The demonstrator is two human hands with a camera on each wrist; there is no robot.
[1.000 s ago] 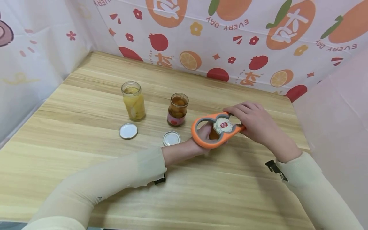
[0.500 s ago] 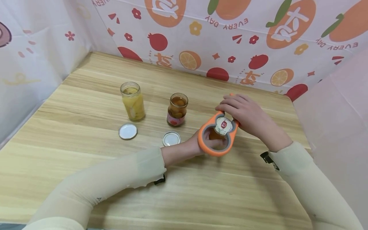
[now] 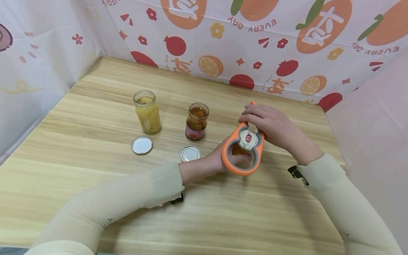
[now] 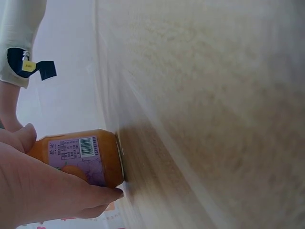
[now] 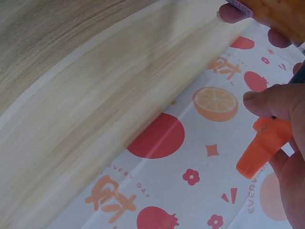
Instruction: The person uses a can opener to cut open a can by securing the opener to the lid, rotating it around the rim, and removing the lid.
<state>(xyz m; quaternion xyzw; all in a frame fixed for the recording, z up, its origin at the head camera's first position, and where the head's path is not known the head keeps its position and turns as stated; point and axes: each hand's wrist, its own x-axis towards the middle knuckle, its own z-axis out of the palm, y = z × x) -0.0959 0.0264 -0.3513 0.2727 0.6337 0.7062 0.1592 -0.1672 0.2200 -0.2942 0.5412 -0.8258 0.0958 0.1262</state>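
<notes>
My left hand (image 3: pixel 217 160) grips a jar (image 4: pixel 108 160) of orange contents with a purple label, its base on the table in the left wrist view. Over the top of this jar sits an orange jar opener (image 3: pixel 243 172) with a grey inner edge; its narrower opening fits round the pale, red-marked lid (image 3: pixel 248 139). The fingers of my right hand (image 3: pixel 271 124) are curled round the opener's far end, which also shows in the right wrist view as an orange handle (image 5: pixel 264 150). In the head view, the opener's large loop partly covers my left hand and the jar.
Left of my hands stand an open jar of yellow fruit (image 3: pixel 149 117) and a smaller open jar of brown contents (image 3: pixel 196 125). In front of them lie two loose lids, one white lid (image 3: pixel 142 145) and another lid (image 3: pixel 190 153) close to my left forearm. Printed curtain (image 3: pixel 204 46) borders the wooden table (image 3: pixel 204 219).
The opener has turned counterclockwise, its large loop swinging from the left towards me. My right hand has shifted slightly left with it. My left hand stays on the jar in place.
</notes>
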